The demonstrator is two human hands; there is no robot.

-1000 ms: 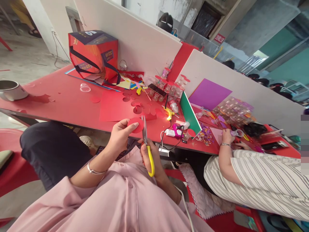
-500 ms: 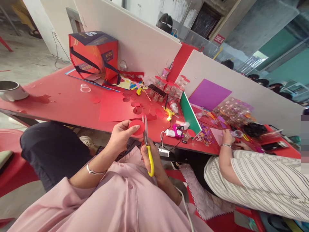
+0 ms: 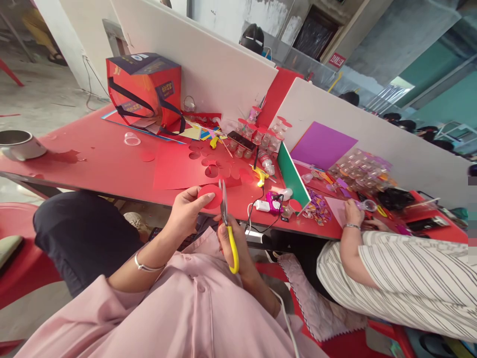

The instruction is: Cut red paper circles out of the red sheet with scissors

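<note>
The left hand's thumb and fingertips are pinched together on a red disc, which juts out to their right, above the table's near edge. The right hand has its fingers curled round the yellow handles of the scissors; the blades point up and away from these fingers, their tips slightly parted, at the disc's right edge. Whether any paper lies between the blades, I cannot tell.

Just beyond the left fingers, a red sheet with round holes lies flat on the table. Ahead and left of those fingers are a loose disc and, farther off, a clear cup. Ahead and right of the right fingers lie a glue gun and, nearer, a pink box with cables. Past the glue gun, a phone rests among small clear jars, several topped with red discs.

Well to the left of the left fingers stands a mug; far right of the right fingers, a co-worker's hand holds something clear.
</note>
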